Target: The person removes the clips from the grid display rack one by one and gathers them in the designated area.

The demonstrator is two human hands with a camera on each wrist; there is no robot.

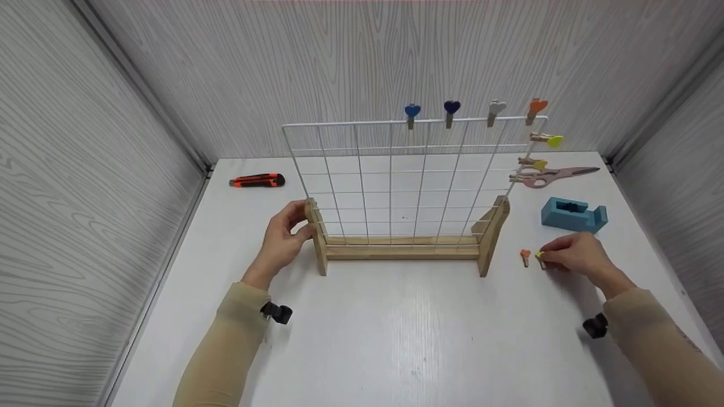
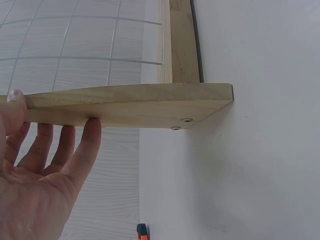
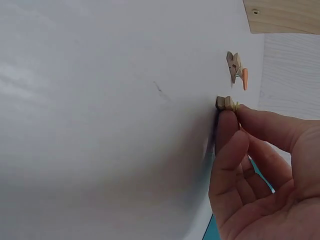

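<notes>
While the left hand [image 1: 284,234] grips the wooden left upright [image 1: 318,246], the right hand [image 1: 580,257] pinches the yellow clip [image 1: 538,255], right of the orange clip [image 1: 525,257] on the worktop [image 1: 396,328]; light, level fingers seem best.

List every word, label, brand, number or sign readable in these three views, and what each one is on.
No text can be read in any view.
Right sleeve: a small dark mark, too blurred to tell whether it is lettering.
Knife, scissors, tape dispenser: no lettering can be made out.
Wooden stand and yellow clothespin: none can be made out.
</notes>
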